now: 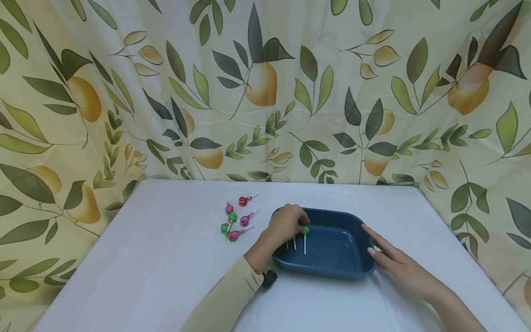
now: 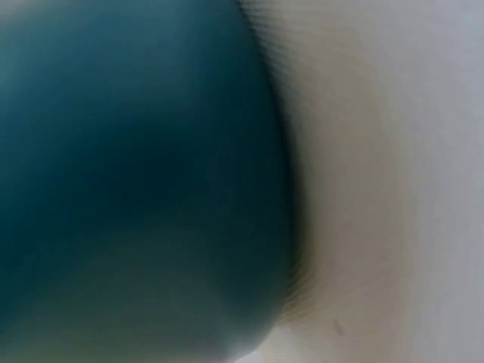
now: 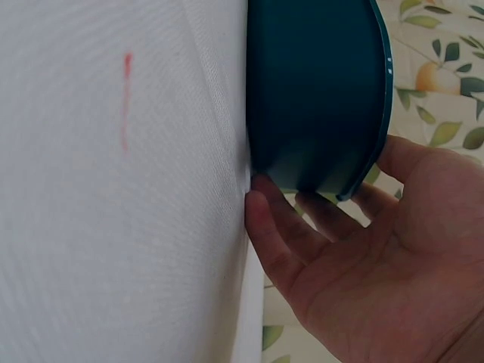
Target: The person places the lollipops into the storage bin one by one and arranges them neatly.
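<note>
The relation that matters most, in my judgement, is between the left hand [image 1: 288,222] and the green-wrapped ball lollipop with a thin white stick [image 1: 306,229], which is inside the left part of the dark blue, glossy, rectangular tray with rounded corners [image 1: 327,272]. The left hand comes over the left end of the tray and is clearly the nearer one. Its finger and thumb are bent down and appear to pinch the round head, though the exact contact is too small to be sure. The lollipop's long axis goes across the short side of the tray: the head is toward the far wall, the stick points to the near wall. Two other white sticks [image 1: 295,243] are beside it, almost parallel, their heads hidden by the hand.

The right hand [image 1: 396,266] is at the right end of the tray, its fingers extended and only softly bent, resting against the outside of this wall; it has no lollipop.

Outside the tray, beyond its left end, lie six wrapped ball lollipops [image 1: 244,221], three pink, two green and one red, with sticks in various directions. For these also, the left hand is nearer.
</note>
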Tool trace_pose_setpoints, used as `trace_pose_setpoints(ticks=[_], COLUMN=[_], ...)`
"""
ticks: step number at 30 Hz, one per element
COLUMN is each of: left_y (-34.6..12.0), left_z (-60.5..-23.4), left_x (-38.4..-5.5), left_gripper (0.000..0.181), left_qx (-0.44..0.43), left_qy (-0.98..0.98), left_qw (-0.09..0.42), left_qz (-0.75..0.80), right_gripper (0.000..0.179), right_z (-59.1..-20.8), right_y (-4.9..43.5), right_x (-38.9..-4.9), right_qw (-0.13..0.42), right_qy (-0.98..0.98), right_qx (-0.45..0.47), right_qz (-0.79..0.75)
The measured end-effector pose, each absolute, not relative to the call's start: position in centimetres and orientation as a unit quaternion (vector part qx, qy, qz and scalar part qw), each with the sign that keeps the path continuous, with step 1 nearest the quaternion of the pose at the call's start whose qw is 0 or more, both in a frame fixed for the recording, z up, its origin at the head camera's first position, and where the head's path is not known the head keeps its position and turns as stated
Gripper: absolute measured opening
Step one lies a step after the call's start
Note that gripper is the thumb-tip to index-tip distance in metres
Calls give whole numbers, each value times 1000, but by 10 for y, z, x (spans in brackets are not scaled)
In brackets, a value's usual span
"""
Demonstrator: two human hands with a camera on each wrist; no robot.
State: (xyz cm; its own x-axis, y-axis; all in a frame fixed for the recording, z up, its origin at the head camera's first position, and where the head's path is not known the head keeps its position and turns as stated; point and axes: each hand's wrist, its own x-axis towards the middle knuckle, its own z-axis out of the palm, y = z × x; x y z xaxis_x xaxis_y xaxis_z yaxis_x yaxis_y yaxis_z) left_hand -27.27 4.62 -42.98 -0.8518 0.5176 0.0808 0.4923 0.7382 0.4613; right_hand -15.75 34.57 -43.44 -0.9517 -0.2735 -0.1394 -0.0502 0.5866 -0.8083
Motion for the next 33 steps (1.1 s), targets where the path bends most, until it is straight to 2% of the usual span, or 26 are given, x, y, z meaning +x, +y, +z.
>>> trace_pose_setpoints(ticks=[13, 27, 33], left_y=[42, 22, 9], left_z=[-426, -414, -410], left_x=[-271, -282, -286], left_gripper=[20, 20, 20], left_qx=[267, 297, 296], left_qy=[927, 881, 869], left_qw=[29, 56, 53], left_qz=[260, 365, 394], right_gripper=[62, 63, 63], right_z=[-434, -433, -434], right_y=[343, 343, 345], right_x=[-157, -158, -157], right_qw=[128, 132, 123], right_qy=[880, 883, 880], right_qx=[-89, -85, -90], right_qz=[-449, -442, -450])
